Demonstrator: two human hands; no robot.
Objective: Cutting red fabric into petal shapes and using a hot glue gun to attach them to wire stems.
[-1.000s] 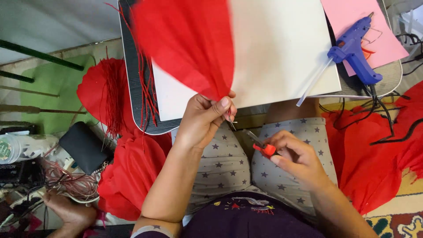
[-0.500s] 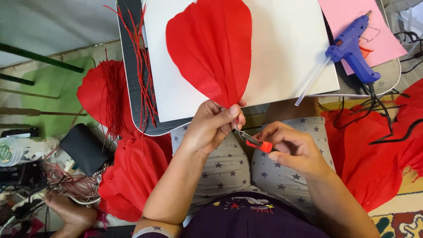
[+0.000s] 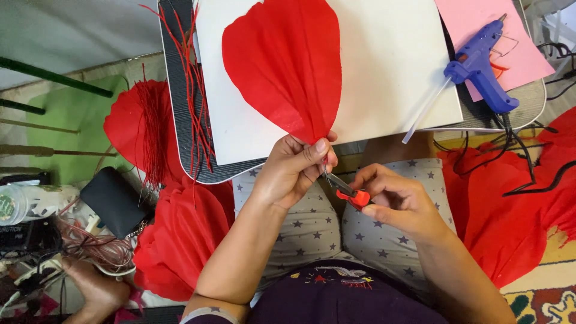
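Left hand (image 3: pixel 294 171) pinched the narrow gathered base of a red crepe-paper petal (image 3: pixel 285 72), thumb and fingers clamped on it; the petal fanned out far from the hand, lying over the white board (image 3: pixel 390 66). Right hand (image 3: pixel 399 204) held a small red-handled cutter (image 3: pixel 351 193), fingers closed around the handle, metal tip pointed at the petal base just under the left thumb. Couldn't tell whether the blades were touching paper.

Progress, my read: petal already cut to shape and pleated at the base. A finished-looking fringe bundle (image 3: pixel 147 123) sat left of the board, with loose red strips (image 3: pixel 192 90) on the dark ribbed tray (image 3: pixel 177 108). Bunched red paper (image 3: pixel 180 240) lay near left, more red paper (image 3: pixel 516 210) right. Trimming the base looked in progress; gluing and assembly appeared not done. The blue glue gun (image 3: pixel 480 72) lay unused on the far right, stick poking out, partly on a pink sheet (image 3: pixel 480 24).

Packages/labels: a clear round container (image 3: pixel 21 201) with a pale label at the far-left edge; below it a dark box-like thing with light print, too small to make out. A black pouch (image 3: pixel 114 201) lay beside those. Another person's hand (image 3: pixel 96 288) was near left, by a wire tangle (image 3: pixel 84 246).
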